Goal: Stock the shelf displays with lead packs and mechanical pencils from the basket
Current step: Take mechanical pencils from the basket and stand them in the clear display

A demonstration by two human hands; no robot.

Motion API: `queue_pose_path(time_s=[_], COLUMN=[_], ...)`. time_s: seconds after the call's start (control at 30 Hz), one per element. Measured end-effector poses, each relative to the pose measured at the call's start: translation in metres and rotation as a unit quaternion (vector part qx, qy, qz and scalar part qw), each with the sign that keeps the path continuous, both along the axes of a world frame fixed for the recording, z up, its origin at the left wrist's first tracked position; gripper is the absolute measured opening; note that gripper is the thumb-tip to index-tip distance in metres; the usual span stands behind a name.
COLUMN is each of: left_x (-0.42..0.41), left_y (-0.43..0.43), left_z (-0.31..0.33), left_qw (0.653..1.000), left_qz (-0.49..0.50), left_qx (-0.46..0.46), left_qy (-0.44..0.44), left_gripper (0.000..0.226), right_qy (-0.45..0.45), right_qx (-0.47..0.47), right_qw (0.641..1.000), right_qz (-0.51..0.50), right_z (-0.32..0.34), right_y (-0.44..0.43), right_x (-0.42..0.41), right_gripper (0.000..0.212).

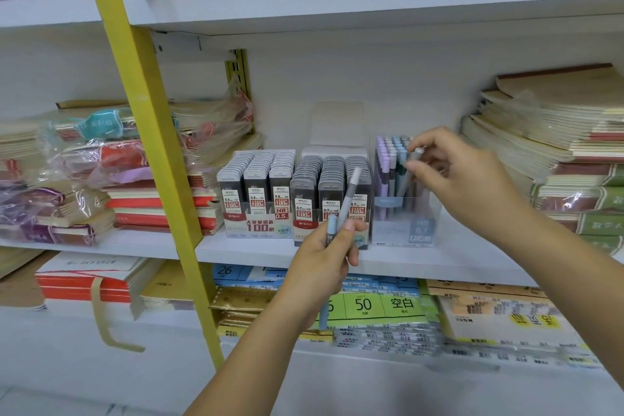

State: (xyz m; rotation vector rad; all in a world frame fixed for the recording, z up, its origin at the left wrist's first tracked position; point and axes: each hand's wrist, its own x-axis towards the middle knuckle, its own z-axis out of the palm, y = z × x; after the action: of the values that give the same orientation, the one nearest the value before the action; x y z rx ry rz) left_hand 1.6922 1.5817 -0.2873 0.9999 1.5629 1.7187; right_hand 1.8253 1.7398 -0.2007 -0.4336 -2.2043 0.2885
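On the middle shelf stand two display boxes of lead packs, a 0.5 box [258,192] and a 0.7 box [329,196] beside it. To their right is a clear pencil display [401,213] filled with purple and blue mechanical pencils. My left hand [326,260] is in front of the 0.7 box, gripping two mechanical pencils [347,199], one grey and one blue, upright. My right hand [456,172] is at the top of the pencil display, pinching a grey mechanical pencil [410,172] that slants down into it. The basket is out of view.
A slanted yellow post [152,145] crosses the left of the shelves. Bagged and stacked notebooks [111,176] lie left of the boxes, and more notebook stacks [557,145] on the right. Paper packs [378,307] fill the shelf below. The white shelf edge [422,263] runs in front.
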Motion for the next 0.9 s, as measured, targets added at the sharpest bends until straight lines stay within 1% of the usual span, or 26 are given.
queue_pose_path(time_s=[0.17, 0.33, 0.4, 0.47, 0.6, 0.67, 0.77, 0.9], left_x=[-0.003, -0.002, -0.002, -0.002, -0.002, -0.001, 0.000, 0.001], left_y=[-0.001, -0.001, 0.000, 0.001, 0.001, 0.002, 0.002, 0.001], left_z=[-0.001, -0.002, -0.002, -0.002, -0.003, -0.003, -0.003, -0.001], left_qw=[1.000, 1.000, 1.000, 1.000, 1.000, 1.000, 1.000, 1.000], left_qz=[0.005, 0.003, 0.001, 0.000, -0.001, -0.003, -0.003, -0.005], left_qx=[0.001, -0.002, -0.004, -0.005, -0.005, -0.006, -0.004, -0.002], left_qy=[-0.008, -0.008, -0.004, -0.001, -0.002, -0.001, 0.000, -0.001], left_gripper=[0.026, 0.026, 0.026, 0.026, 0.026, 0.026, 0.026, 0.026], right_qy=[-0.017, -0.009, -0.004, -0.005, -0.044, -0.052, -0.044, -0.036], right_qx=[-0.032, -0.059, -0.036, 0.006, 0.057, 0.057, 0.034, 0.036], right_qw=[0.999, 0.998, 0.999, 1.000, 0.997, 0.996, 0.998, 0.998], right_qz=[0.004, 0.015, 0.004, -0.015, -0.039, -0.040, -0.033, -0.046], right_z=[-0.001, 0.001, 0.001, 0.002, 0.004, 0.003, 0.004, 0.004], right_y=[0.002, 0.004, 0.006, 0.009, 0.012, 0.013, 0.014, 0.019], right_x=[-0.003, -0.005, -0.005, -0.002, 0.000, 0.000, 0.000, -0.003], right_gripper=[0.019, 0.020, 0.020, 0.020, 0.022, 0.022, 0.022, 0.027])
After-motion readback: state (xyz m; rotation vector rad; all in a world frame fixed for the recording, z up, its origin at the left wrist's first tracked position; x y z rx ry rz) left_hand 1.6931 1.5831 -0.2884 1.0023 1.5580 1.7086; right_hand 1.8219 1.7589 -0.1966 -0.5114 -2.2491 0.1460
